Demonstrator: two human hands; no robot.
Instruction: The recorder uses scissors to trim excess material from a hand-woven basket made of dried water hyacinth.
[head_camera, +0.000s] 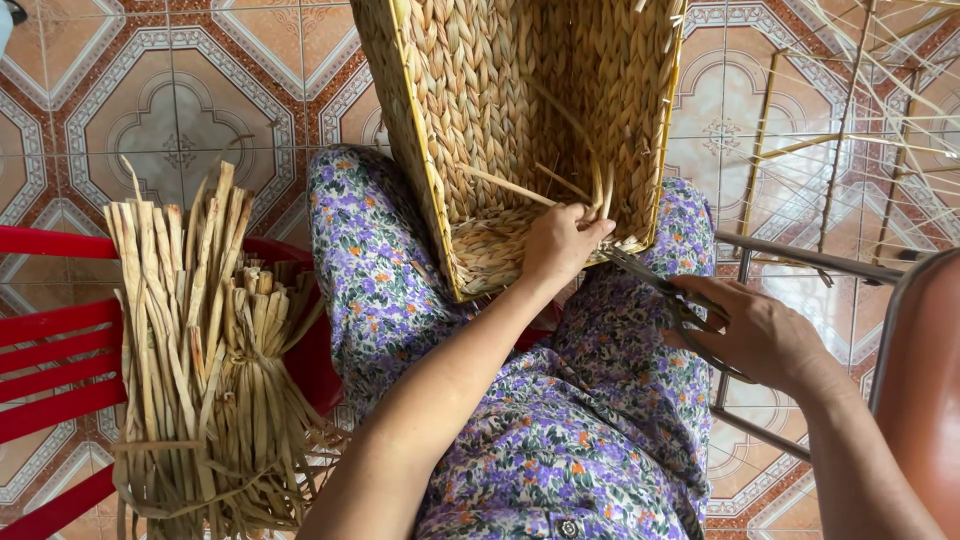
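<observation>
A woven straw basket lies on its side across my lap, its opening facing me. Inside the opening, my left hand pinches loose straw strands that stick up from the weave near the rim. My right hand grips a pair of scissors, and the blades point left toward the strands beside my left hand. My lap is covered by purple floral cloth.
A bundle of dried straw strips rests on a red plastic chair at my left. A metal frame with thin straw rods stands at the right. The floor has patterned tiles.
</observation>
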